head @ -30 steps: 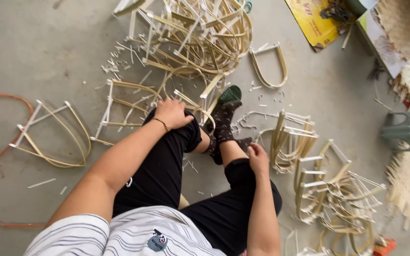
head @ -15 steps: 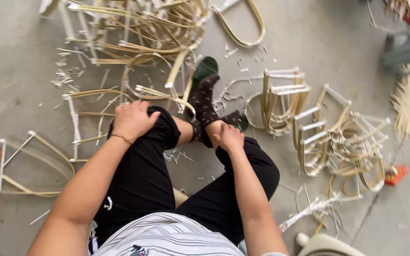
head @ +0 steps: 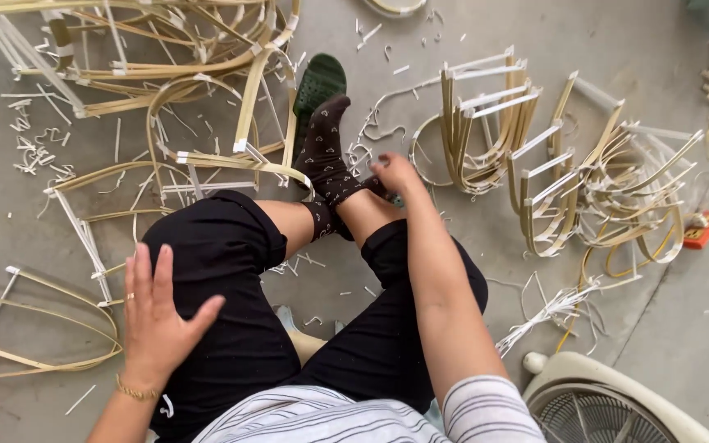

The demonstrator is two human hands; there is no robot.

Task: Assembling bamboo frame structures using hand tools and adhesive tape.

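I sit on a low seat with my legs crossed, in black trousers and dark patterned socks (head: 323, 156). My left hand (head: 156, 316) lies flat and open on my left thigh, fingers spread, holding nothing. My right hand (head: 395, 174) reaches down to my right ankle beside the socked foot, fingers curled; whether it grips anything is unclear. A green slipper (head: 318, 82) lies just beyond my feet. Bent bamboo strip frames (head: 198, 90) are piled on the concrete floor ahead on the left.
More curved bamboo frames (head: 486, 123) stand in rows to the right, with a further cluster (head: 633, 189) beyond. Loose strip offcuts (head: 551, 312) litter the floor. A white fan (head: 601, 402) sits at bottom right; an orange cutter (head: 706, 228) lies far right. One frame (head: 34, 336) lies at left.
My left hand has slid back from the knee to rest flat on the thigh. My right hand has reached forward to the ankle. The view has shifted right and closer.
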